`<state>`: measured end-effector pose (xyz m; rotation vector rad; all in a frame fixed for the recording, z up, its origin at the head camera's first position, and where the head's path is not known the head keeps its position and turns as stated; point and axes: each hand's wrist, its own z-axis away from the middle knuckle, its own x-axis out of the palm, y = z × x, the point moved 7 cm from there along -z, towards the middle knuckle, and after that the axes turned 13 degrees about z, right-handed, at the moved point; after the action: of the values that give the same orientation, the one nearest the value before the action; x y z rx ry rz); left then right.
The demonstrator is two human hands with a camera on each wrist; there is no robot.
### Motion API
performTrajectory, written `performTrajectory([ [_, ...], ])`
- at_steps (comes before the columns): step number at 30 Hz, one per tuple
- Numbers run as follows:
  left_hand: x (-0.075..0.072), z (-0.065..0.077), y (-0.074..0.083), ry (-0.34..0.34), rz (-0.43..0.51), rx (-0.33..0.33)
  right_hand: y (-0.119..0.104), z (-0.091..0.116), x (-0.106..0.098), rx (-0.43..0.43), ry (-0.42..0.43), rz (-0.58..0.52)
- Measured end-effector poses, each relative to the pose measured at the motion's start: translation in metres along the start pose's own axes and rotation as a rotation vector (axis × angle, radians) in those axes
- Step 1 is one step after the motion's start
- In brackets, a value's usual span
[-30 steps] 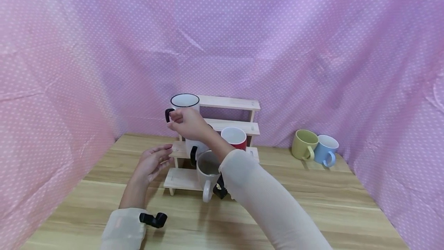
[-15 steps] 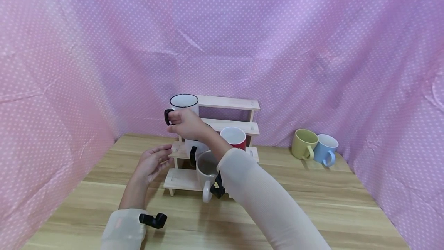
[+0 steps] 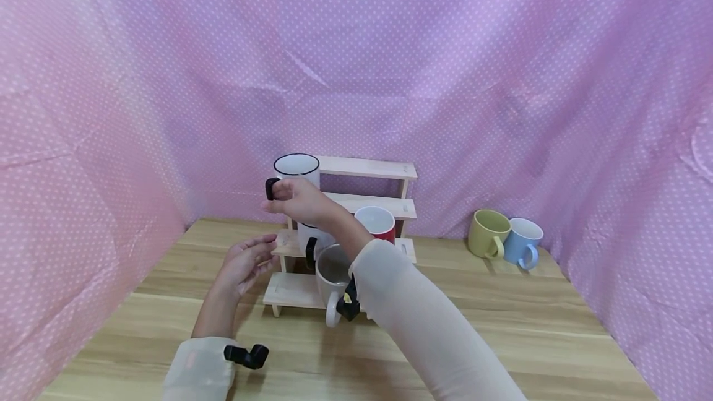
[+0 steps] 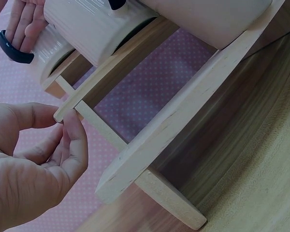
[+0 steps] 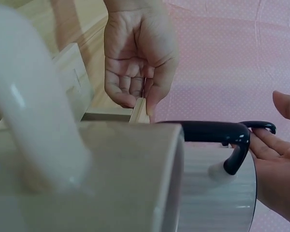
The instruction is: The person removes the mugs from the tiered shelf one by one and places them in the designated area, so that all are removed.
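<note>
On the table [image 3: 501,333] stands a stepped wooden rack [image 3: 370,168], a black-rimmed white mug [image 3: 297,166] at the left end of its second-highest tier, the left hand [image 3: 245,263] pinching a lower board's end, the right hand [image 3: 305,202]'s fingers loosely extended, thumb apart, touching the mug's black handle [image 3: 270,188].

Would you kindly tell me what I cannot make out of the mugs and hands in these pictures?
Head view: the base and any handle of the red mug, hidden behind the right sleeve.
Head view: the base of the top mug, behind the right hand.
Right wrist view: part of the front mug, cut off by the left and bottom edges.
Left wrist view: part of the left hand, cut off by the left edge.
</note>
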<state>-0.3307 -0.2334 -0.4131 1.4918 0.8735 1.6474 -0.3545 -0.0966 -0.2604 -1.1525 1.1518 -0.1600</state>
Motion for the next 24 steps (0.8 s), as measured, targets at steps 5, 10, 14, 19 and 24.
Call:
performTrajectory([
  [5,0.0006,0.0002,-0.0001,-0.003,0.003,0.003,0.0006,0.0033,-0.0012,0.039,0.019,-0.027],
  [10,0.0012,0.0013,0.0004,-0.002,0.0,0.001,0.003,0.0049,-0.002,0.064,0.044,-0.04],
  [14,0.0016,0.002,-0.0006,0.002,-0.005,0.003,0.0036,0.0048,-0.0022,0.065,0.061,-0.058],
  [19,0.0013,0.0023,-0.0008,0.007,-0.007,0.001,0.0036,0.0056,-0.0021,0.073,0.071,-0.08],
  [24,0.0011,0.0018,0.0004,0.003,0.003,0.002,0.0034,0.0069,-0.0039,0.073,0.076,-0.085],
])
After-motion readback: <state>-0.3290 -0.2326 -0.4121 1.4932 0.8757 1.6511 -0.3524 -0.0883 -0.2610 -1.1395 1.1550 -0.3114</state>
